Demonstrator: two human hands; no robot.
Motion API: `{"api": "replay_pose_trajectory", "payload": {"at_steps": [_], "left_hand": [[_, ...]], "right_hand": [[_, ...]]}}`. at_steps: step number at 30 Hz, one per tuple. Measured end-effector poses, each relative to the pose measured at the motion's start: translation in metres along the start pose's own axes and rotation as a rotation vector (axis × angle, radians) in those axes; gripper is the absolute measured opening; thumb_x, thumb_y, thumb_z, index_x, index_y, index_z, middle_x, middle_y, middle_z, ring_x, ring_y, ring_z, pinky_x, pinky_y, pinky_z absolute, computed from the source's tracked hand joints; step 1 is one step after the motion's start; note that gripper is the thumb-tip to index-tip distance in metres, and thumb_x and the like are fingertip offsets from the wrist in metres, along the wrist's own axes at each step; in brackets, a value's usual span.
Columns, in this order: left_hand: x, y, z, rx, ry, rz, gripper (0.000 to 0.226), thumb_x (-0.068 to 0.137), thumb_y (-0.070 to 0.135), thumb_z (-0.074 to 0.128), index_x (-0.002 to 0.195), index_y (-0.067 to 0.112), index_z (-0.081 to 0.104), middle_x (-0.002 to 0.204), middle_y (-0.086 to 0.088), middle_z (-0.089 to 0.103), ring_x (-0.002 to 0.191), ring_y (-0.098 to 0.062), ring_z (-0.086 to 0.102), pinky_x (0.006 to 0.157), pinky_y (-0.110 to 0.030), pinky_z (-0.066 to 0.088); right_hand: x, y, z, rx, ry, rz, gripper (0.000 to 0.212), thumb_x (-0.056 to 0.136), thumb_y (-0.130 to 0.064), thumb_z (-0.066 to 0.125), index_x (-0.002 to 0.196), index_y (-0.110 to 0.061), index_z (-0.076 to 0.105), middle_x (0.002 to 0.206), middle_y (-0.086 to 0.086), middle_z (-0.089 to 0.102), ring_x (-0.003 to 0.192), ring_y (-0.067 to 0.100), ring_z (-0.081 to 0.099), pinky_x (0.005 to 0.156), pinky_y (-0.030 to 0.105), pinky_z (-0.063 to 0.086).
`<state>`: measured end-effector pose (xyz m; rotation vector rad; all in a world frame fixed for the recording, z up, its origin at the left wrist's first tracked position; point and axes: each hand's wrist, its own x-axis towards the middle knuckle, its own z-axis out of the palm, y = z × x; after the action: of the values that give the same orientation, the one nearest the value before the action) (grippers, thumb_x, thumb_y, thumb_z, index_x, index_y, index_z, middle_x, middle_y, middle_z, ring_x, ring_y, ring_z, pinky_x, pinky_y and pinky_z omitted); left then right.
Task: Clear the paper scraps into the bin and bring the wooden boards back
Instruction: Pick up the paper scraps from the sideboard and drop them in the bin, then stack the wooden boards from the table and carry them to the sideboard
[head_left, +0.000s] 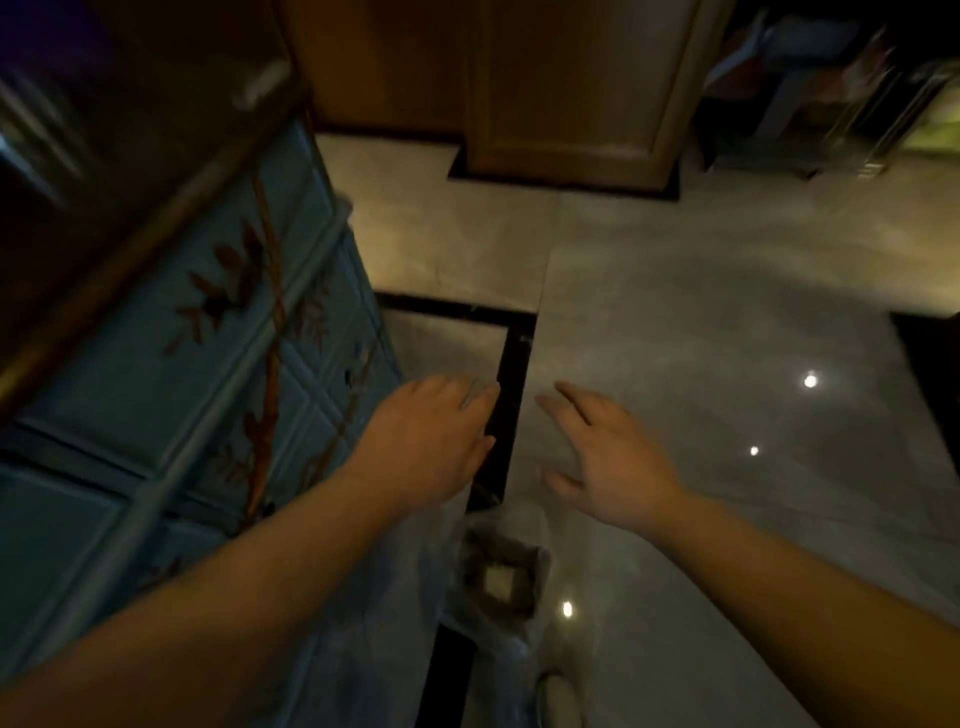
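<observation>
Both of my hands reach forward over a glossy tiled floor. My left hand (431, 441) is flat with its fingers loosely together and holds nothing. My right hand (605, 447) has its fingers spread and is empty too. Below and between my forearms stands a bin (498, 577) lined with a clear plastic bag, with pale scraps showing down inside it. No wooden boards are in view. The picture is dim and blurred.
A blue painted cabinet (218, 338) with a plant pattern stands close on my left. A wooden door or cupboard (566, 88) rises ahead. Dark furniture and a metal rack (883, 114) sit at the far right. Black inlay strips (511, 395) cross the grey tiles.
</observation>
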<state>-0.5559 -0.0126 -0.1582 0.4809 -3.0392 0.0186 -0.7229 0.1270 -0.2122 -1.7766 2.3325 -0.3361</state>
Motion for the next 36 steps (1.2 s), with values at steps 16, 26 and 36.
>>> {"api": "replay_pose_trajectory", "payload": {"at_steps": [16, 26, 36], "left_hand": [[0.018, 0.139, -0.262, 0.182, 0.407, 0.471, 0.055, 0.087, 0.045, 0.049, 0.132, 0.016, 0.041, 0.127, -0.010, 0.055, 0.107, -0.027, 0.055, 0.083, -0.041, 0.052], [0.030, 0.374, -0.259, 0.015, 0.426, 0.780, 0.055, 0.089, 0.046, 0.045, 0.136, 0.020, 0.036, 0.134, -0.006, 0.052, 0.116, -0.023, 0.051, 0.088, -0.038, 0.047], [0.032, 0.647, -0.248, -0.110, 0.428, 1.117, 0.054, 0.089, 0.047, 0.046, 0.135, 0.021, 0.040, 0.131, -0.002, 0.055, 0.111, -0.018, 0.054, 0.083, -0.034, 0.050]], "right_hand": [[-0.196, -0.042, -0.278, -0.405, 0.470, 0.345, 0.078, 0.081, -0.060, 0.055, 0.145, -0.026, 0.027, 0.153, 0.009, 0.035, 0.135, 0.028, 0.036, 0.104, 0.046, 0.040], [-0.422, 0.013, -0.304, -0.460, 0.547, 0.732, 0.075, 0.082, -0.060, 0.056, 0.144, -0.031, 0.025, 0.151, 0.003, 0.037, 0.135, 0.024, 0.036, 0.106, 0.042, 0.036], [-0.682, 0.088, -0.321, -0.506, 0.476, 1.129, 0.074, 0.084, -0.061, 0.051, 0.146, -0.028, 0.028, 0.154, 0.003, 0.032, 0.138, 0.023, 0.032, 0.108, 0.042, 0.033]]}}
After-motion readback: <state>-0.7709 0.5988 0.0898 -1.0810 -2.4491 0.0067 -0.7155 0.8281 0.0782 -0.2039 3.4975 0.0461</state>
